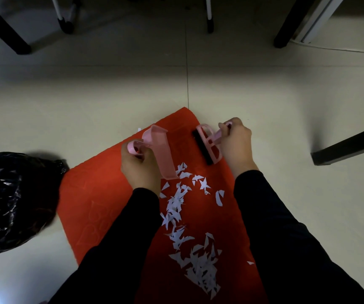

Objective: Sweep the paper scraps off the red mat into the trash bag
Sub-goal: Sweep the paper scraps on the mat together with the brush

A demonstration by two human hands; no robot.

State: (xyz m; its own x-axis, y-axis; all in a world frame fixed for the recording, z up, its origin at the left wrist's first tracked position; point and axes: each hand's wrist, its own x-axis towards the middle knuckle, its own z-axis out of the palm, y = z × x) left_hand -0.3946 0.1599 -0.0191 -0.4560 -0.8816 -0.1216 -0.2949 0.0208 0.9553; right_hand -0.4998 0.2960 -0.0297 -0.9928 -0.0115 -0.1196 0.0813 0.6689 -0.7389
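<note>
A red mat [93, 200] lies on the floor, running from the bottom of the view up to a far corner. White paper scraps [177, 207] are strewn down its middle, with a denser heap [203, 268] nearest me. My left hand [139, 170] grips the handle of a pink dustpan [162, 152], which rests on the mat at the far end of the scraps. My right hand [235, 141] holds the handle of a pink brush with black bristles [207, 143], set on the mat just right of the dustpan. The black trash bag [12, 198] sits at the left beside the mat.
Pale tiled floor surrounds the mat. Black table legs [7, 29] stand at the far left and far right [290, 25], and another black leg [349, 145] lies low at the right. White stand legs [64, 18] are at the top. One scrap [250, 262] lies off the mat's right edge.
</note>
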